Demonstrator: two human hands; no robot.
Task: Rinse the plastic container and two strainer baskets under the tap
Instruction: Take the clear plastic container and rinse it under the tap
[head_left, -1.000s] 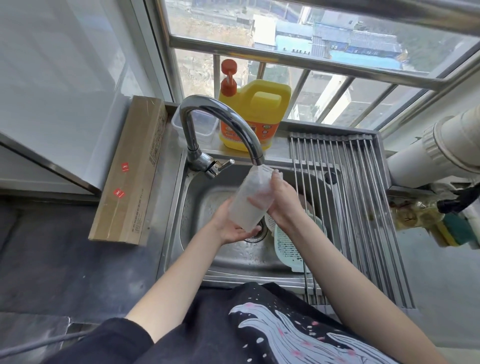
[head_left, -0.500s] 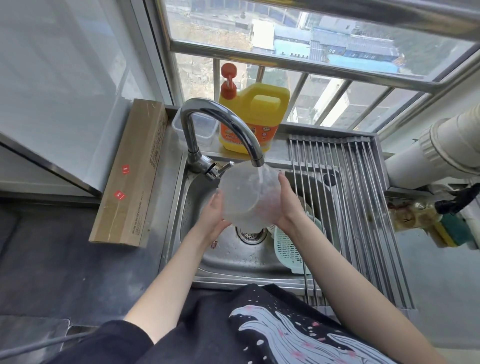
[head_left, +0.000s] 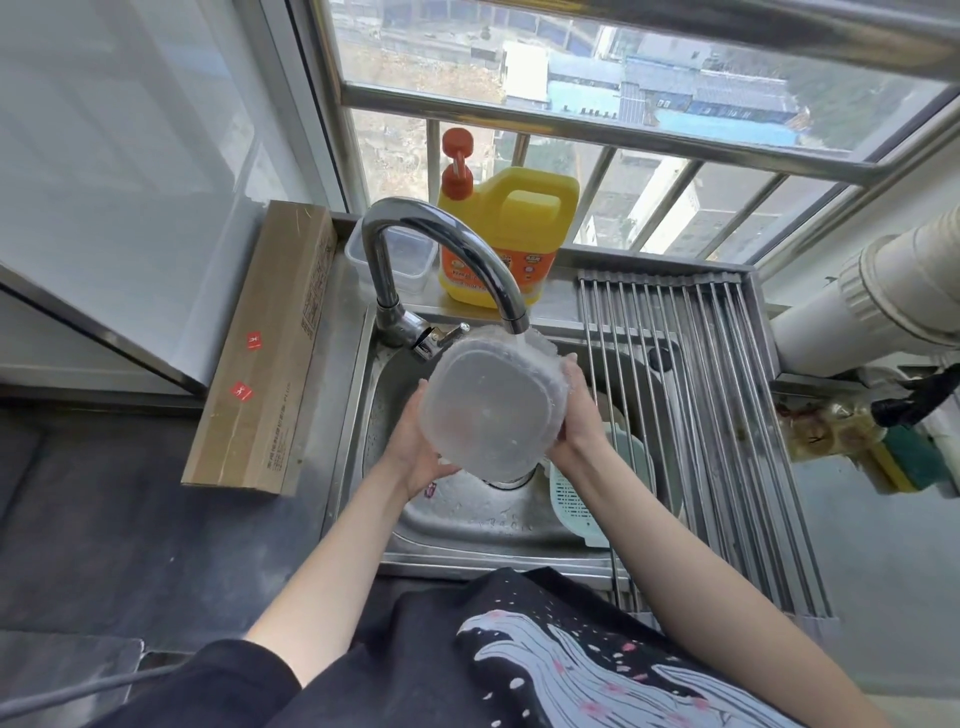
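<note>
A clear plastic container (head_left: 491, 405) is tilted over the sink, its base facing me, with its far rim under the running tap (head_left: 457, 249). My left hand (head_left: 415, 441) holds its lower left side from beneath. My right hand (head_left: 579, 410) grips its right side. Water streams from the spout onto the rim. A pale green strainer basket (head_left: 579, 504) lies in the sink (head_left: 467, 525) to the right, partly hidden by my right arm. A second basket is not clearly visible.
A roll-up steel drying rack (head_left: 727, 415) covers the sink's right part. A yellow detergent jug (head_left: 511, 234) and a small clear tub (head_left: 395, 257) stand behind the tap. A long cardboard box (head_left: 265, 353) lies left of the sink. A white pipe (head_left: 872, 312) juts at right.
The container has turned from on edge to base toward me and moved up to the spout. My left hand has shifted from its bottom to its left side.
</note>
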